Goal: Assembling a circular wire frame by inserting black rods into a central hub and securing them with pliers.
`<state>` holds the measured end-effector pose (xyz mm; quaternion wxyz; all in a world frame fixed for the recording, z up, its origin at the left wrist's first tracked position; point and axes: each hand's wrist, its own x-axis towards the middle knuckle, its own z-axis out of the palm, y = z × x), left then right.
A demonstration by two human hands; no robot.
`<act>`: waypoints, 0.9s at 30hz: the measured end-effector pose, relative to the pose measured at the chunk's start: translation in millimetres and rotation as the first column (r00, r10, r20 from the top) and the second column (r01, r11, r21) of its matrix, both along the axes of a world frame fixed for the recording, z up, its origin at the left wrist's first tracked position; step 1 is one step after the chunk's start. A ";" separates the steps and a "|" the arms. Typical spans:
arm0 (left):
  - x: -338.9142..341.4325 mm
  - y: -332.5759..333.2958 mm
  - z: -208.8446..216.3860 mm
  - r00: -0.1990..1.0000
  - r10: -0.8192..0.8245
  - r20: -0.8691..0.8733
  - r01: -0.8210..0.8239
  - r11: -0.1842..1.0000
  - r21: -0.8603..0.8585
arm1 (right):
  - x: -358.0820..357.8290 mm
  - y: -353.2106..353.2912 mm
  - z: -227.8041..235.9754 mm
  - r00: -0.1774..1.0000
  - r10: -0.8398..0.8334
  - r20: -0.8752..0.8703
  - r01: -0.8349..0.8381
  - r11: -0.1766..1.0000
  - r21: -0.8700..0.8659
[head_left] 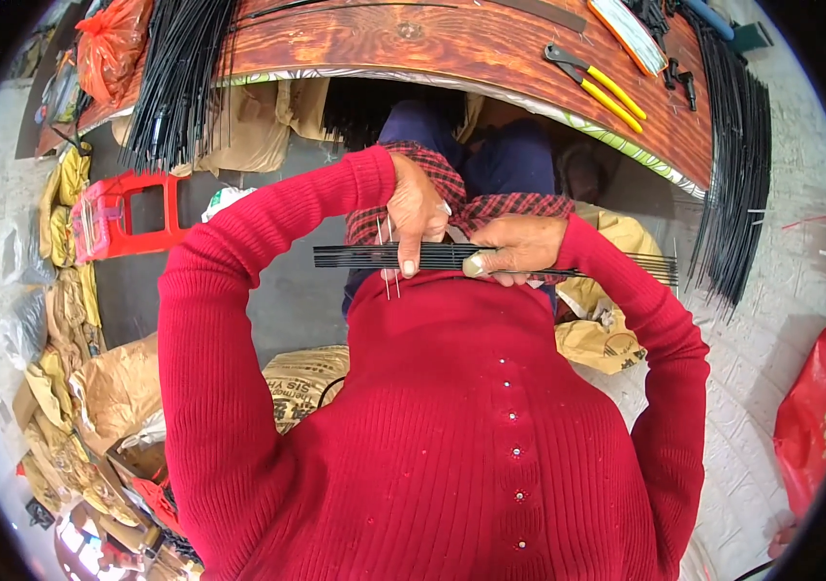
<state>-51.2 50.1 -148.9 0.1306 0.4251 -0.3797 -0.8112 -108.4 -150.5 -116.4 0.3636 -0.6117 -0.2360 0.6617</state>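
Observation:
In front of my waist, a flat row of thin black rods (355, 257) lies crosswise between my hands, over my lap. Its left ends are even, while thinner ends fan out past my right wrist. My left hand (418, 208) reaches down over the row, its thumb pressed on top and the other fingers mostly hidden behind. A few thin pale wires (390, 266) stick out beside that thumb, crossing the rods. Closed around the row farther right is my right hand (524, 242), thumb on top. A red checked cloth (437, 174) covers part of my dark-trousered legs.
Ahead stands a brown wooden table (384, 39) bearing yellow-handled pliers (607, 92). Bundles of black rods hang over its left (180, 77) and right (737, 165) ends. A red plastic stool (127, 218) is at left, near an orange bag (112, 48). Paper sacks (306, 382) surround me.

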 end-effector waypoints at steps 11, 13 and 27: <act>6.9 7.8 -19.0 0.993 0.065 0.103 -0.067 0.997 0.022 | -6.5 -5.6 -23.3 0.993 -0.118 0.017 0.118 0.993 -0.029; 12.8 15.4 -18.4 0.991 0.130 0.039 -0.132 0.990 0.058 | -4.8 -7.4 -23.9 0.992 -0.120 0.034 0.121 0.992 -0.027; -19.5 54.2 180.7 0.867 0.474 0.155 -0.168 0.570 -0.804 | 79.4 -7.3 66.2 0.677 -0.668 0.310 0.505 0.728 0.465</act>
